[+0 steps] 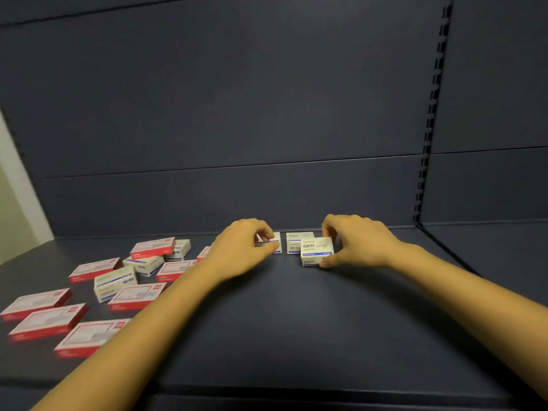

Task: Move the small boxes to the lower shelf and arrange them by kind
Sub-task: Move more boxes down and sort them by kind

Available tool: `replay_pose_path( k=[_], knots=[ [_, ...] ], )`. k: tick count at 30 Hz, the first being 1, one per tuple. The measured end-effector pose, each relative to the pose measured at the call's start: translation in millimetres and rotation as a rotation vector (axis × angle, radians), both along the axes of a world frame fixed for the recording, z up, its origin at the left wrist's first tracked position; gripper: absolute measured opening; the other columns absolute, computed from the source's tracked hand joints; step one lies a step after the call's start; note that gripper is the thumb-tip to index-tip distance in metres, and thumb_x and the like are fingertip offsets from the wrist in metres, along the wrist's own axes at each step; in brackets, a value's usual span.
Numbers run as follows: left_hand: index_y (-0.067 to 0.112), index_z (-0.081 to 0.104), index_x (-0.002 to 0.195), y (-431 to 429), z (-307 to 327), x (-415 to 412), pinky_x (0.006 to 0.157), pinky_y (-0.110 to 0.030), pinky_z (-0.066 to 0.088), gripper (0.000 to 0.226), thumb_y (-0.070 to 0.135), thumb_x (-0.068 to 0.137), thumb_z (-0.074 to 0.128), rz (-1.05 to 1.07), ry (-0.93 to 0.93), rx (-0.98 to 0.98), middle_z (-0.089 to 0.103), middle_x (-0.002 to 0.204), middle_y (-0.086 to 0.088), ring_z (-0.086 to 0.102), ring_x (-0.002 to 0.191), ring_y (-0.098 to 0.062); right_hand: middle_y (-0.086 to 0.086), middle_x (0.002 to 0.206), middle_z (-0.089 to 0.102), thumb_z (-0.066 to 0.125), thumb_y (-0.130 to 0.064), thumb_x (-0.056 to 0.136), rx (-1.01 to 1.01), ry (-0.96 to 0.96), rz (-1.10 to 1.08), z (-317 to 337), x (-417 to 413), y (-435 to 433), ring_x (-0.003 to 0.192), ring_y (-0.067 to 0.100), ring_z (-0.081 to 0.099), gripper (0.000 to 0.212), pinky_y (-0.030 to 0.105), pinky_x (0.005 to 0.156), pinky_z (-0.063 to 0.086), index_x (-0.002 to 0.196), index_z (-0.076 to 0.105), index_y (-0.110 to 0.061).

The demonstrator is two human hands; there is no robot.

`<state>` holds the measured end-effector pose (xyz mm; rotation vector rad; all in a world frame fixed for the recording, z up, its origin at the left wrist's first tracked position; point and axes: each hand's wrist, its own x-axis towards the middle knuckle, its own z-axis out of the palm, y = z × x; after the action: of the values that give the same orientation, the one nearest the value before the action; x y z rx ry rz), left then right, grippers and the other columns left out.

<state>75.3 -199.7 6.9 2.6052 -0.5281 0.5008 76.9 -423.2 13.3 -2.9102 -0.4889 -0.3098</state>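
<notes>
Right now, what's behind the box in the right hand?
Another blue-striped box lies just behind the held box, close to the back panel. The held box covers its lower right corner; whether they touch is unclear.

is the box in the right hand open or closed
Closed: the blue-striped box that the right hand pinches shows unbroken faces, with no flap lifted.

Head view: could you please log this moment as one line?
left hand pinches left blue box | right hand grips front blue box | middle blue box between them | red boxes scattered left on shelf
</notes>
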Motion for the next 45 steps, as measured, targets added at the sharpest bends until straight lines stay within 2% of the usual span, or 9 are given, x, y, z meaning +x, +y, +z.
replay_pose_path(
  k=[8,12,18,25,31,34,38,42,45],
  knots=[
    [0.013,0.049,0.128,-30.5,-8.2,46.9,0.103,-0.039,0.036,0.053,0.034,0.082,0.063,-0.110,0.099,0.173,0.054,0.132,-0.005,0.042,0.123,-0.024,-0.019,0.089,0.056,0.071,-0.057,0.067,0.095,-0.082,-0.166,1.8,-51.1,-29.8,0.068,0.002,0.050,0.044,0.022,0.052,0.036,0.092,0.048,-0.029],
    [0.014,0.055,0.117,-38.2,-12.0,60.9,0.093,-0.036,0.036,0.042,0.038,0.083,0.060,-0.107,0.128,0.344,0.059,0.120,-0.007,0.044,0.114,-0.026,-0.022,0.086,0.054,0.070,-0.059,0.066,0.105,-0.084,-0.240,-3.6,-76.4,-43.8,0.070,0.001,0.053,0.044,0.020,0.052,0.035,0.090,0.047,-0.030],
    [0.016,0.055,0.109,-43.4,-2.4,59.1,0.087,-0.037,0.045,0.041,0.033,0.075,0.072,-0.180,0.106,0.232,0.059,0.116,-0.004,0.050,0.106,-0.021,-0.023,0.086,0.053,0.071,-0.061,0.065,0.148,-0.080,-0.352,-7.3,-102.1,-64.6,0.079,0.006,0.057,0.045,0.024,0.059,0.045,0.091,0.048,-0.032],
    [0.019,0.061,0.101,-86.8,26.0,21.7,0.088,-0.042,0.048,0.043,0.035,0.066,0.079,-0.405,-0.017,0.051,0.065,0.104,0.003,0.057,0.097,-0.015,-0.019,0.088,0.060,0.073,-0.061,0.062,0.205,-0.146,-0.452,1.1,-136.3,-95.4,0.080,0.005,0.058,0.046,0.024,0.058,0.042,0.088,0.049,-0.032],
    [0.026,0.062,0.092,-144.6,34.1,-16.3,0.069,-0.012,0.044,0.036,0.033,0.063,0.082,-0.598,0.039,-0.030,0.063,0.086,0.015,0.059,0.080,-0.002,-0.023,0.079,0.058,0.074,-0.059,0.060,0.235,-0.178,-0.519,8.1,-183.1,-138.1,0.078,0.004,0.059,0.044,0.029,0.062,0.046,0.086,0.051,-0.032],
    [0.027,0.063,0.091,-181.1,29.0,-34.6,0.071,-0.014,0.043,0.035,0.031,0.062,0.082,-0.646,0.047,-0.052,0.064,0.091,0.010,0.059,0.082,-0.006,-0.023,0.076,0.058,0.075,-0.057,0.059,0.249,-0.180,-0.538,9.1,-208.0,-166.0,0.076,0.003,0.058,0.043,0.031,0.066,0.049,0.086,0.052,-0.031],
    [0.025,0.065,0.093,-232.6,24.3,-62.1,0.072,-0.015,0.043,0.037,0.031,0.062,0.083,-0.671,0.052,-0.072,0.066,0.094,0.006,0.059,0.084,-0.009,-0.026,0.077,0.056,0.075,-0.057,0.060,0.225,-0.185,-0.569,10.9,-236.2,-212.2,0.073,-0.005,0.054,0.043,0.021,0.056,0.037,0.087,0.052,-0.033],
    [0.026,0.066,0.091,-277.8,18.9,-87.7,0.069,-0.014,0.042,0.036,0.033,0.060,0.083,-0.662,0.067,-0.078,0.066,0.092,0.008,0.058,0.082,-0.008,-0.028,0.080,0.055,0.075,-0.057,0.060,0.225,-0.158,-0.557,14.1,-253.3,-262.0,0.079,0.002,0.058,0.044,0.022,0.058,0.039,0.089,0.051,-0.033],
    [0.026,0.066,0.092,-316.4,9.7,-109.8,0.077,-0.022,0.046,0.037,0.037,0.061,0.082,-0.646,0.095,-0.077,0.066,0.094,0.010,0.057,0.085,-0.007,-0.026,0.081,0.056,0.074,-0.057,0.062,0.199,-0.125,-0.526,13.1,-264.1,-302.7,0.082,0.004,0.059,0.044,0.024,0.060,0.041,0.090,0.051,-0.032]
  ],
)
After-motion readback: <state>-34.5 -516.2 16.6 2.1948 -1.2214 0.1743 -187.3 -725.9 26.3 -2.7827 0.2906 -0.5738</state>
